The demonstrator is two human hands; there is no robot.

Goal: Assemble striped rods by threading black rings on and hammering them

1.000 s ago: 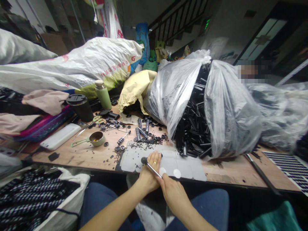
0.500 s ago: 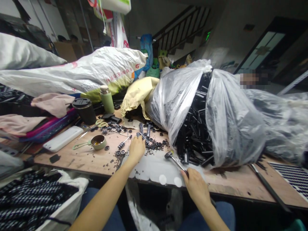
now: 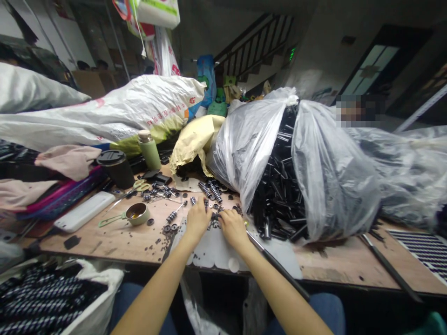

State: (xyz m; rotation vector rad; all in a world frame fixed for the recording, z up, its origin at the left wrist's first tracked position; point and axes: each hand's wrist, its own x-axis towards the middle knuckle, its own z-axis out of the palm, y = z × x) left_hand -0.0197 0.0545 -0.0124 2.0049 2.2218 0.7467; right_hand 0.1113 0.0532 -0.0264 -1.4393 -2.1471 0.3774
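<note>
My left hand (image 3: 198, 218) is closed around a small black-and-white checkered cylinder (image 3: 206, 203), whose end shows above the fingers. Close beside it on the right, my right hand (image 3: 233, 227) has its fingers bent together at a small dark part (image 3: 215, 217); whether it grips that part is hidden. A small hammer (image 3: 275, 265) with a metal shaft and black handle lies under my right forearm, its head mostly covered by the hand. Beyond the hands lie several checkered cylinders (image 3: 213, 190) among loose black discs and tiny dark bits. A white sheet (image 3: 209, 249) lies beneath.
At left stand a green-handled cup (image 3: 137, 214), a black tumbler (image 3: 117, 170), a green bottle (image 3: 149, 151) and a white box (image 3: 84, 211). A plastic bag of black tubes (image 3: 279, 186) bulges at right. A sack of checkered pieces (image 3: 45, 293) sits below the table edge.
My right hand has let go of the hammer and moved left and up to beside my left hand. The hammer now rests on the table. The view has shifted slightly.
</note>
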